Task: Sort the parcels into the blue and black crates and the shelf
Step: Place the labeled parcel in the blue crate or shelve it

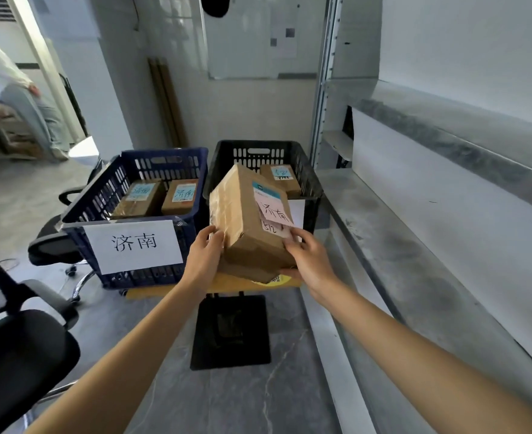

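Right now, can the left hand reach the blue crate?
Probably yes: the left hand, though gripping the box, is just beside the blue crate, with nothing between them.

Parcel (pixel 252 227): four are counted, two at 10 o'clock, one at 12, one central. Crate (pixel 101 195): two are counted.

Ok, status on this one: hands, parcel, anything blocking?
Left hand, right hand gripping one parcel, raised. Blue crate holds two boxes, black crate one. Nothing in the way.
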